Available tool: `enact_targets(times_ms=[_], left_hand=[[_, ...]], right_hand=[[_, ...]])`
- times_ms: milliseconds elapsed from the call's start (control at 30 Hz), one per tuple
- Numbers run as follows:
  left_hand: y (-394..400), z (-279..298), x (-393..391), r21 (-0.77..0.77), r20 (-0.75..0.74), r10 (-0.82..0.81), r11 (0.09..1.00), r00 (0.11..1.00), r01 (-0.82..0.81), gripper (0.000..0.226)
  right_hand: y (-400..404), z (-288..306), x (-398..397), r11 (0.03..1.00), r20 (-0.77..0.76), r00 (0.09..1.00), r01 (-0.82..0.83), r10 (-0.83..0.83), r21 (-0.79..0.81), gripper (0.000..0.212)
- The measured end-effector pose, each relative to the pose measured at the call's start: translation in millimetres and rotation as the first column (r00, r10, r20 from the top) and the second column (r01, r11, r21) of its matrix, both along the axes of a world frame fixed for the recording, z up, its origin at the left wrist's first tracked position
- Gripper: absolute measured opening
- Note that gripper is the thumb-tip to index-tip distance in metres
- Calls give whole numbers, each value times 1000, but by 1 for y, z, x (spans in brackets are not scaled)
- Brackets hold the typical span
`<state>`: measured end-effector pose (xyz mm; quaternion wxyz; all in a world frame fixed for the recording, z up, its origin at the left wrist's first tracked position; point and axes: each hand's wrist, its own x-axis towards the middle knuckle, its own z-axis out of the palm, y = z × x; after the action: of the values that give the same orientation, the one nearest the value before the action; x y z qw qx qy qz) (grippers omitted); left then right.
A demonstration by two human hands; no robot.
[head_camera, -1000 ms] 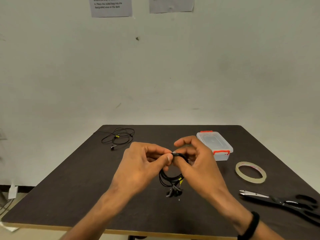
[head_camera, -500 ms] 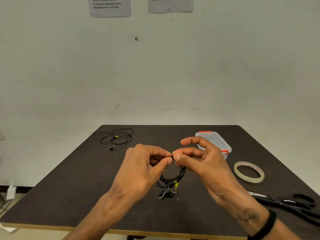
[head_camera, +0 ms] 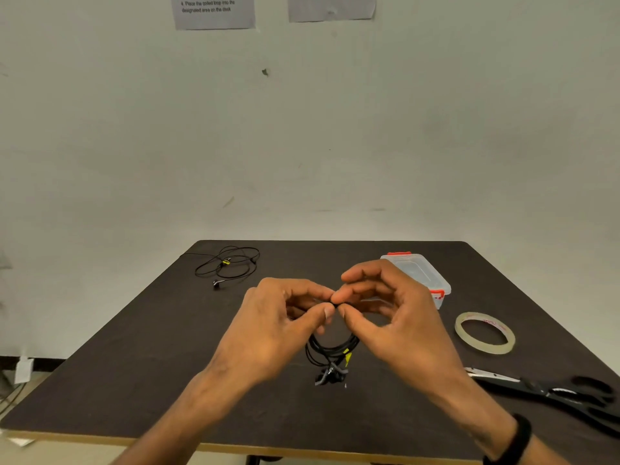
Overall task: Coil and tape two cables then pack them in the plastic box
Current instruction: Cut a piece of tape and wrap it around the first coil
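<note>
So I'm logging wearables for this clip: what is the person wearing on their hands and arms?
Both forearms are bare, with no sleeves in view. The left hand has no glove, ring or band that shows. The right hand is ungloved too, and a plain black wristband sits on that wrist. No markings are visible on the band.

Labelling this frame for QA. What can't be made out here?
Head view only:
- Top of the coiled cable: hidden by fingers of left hand and right hand; any tape there can't be seen.
- Plastic box: near left part behind the right hand.
- Scissors: handles cut by the right edge.
- Wall notices: cut by the top edge.
</note>
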<state>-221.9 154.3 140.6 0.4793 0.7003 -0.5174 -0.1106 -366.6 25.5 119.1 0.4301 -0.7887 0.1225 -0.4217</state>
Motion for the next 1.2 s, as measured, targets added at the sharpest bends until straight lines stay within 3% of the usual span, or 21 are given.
enact_targets(times_ms=[167,267,367,533,667,767,1000,1200], left_hand=[[-3,5,0,31,-380,-78,995,922,97,19],[-7,7,0,42,-496,-71,993,865,106,27],[-12,9,2,68,-471,-46,994,881,88,22],[-15,8,8,53,-382,-93,991,920,123,11],[-16,1,11,19,-102,-70,997,992,73,3],[-17,-6,10,-41,72,21,999,997,-18,5],[-20,-11,13,-48,87,33,998,996,-29,5],[-19,-15,21,-42,-199,1,999,980,-10,18]], right_hand=[[1,2,0,998,39,998,48,-46,-34,37],[0,3,0,999,35,998,45,-44,-27,41],[0,3,1,1000,48,999,17,-18,13,49],[-5,2,-1,996,62,998,11,-16,88,45],[-9,0,-2,992,12,1000,0,-1,125,44],[-11,-4,0,987,-77,997,14,-2,160,41],[-18,-4,2,966,-128,990,91,-61,242,23],[-22,-5,6,935,-78,995,85,-61,345,20]])
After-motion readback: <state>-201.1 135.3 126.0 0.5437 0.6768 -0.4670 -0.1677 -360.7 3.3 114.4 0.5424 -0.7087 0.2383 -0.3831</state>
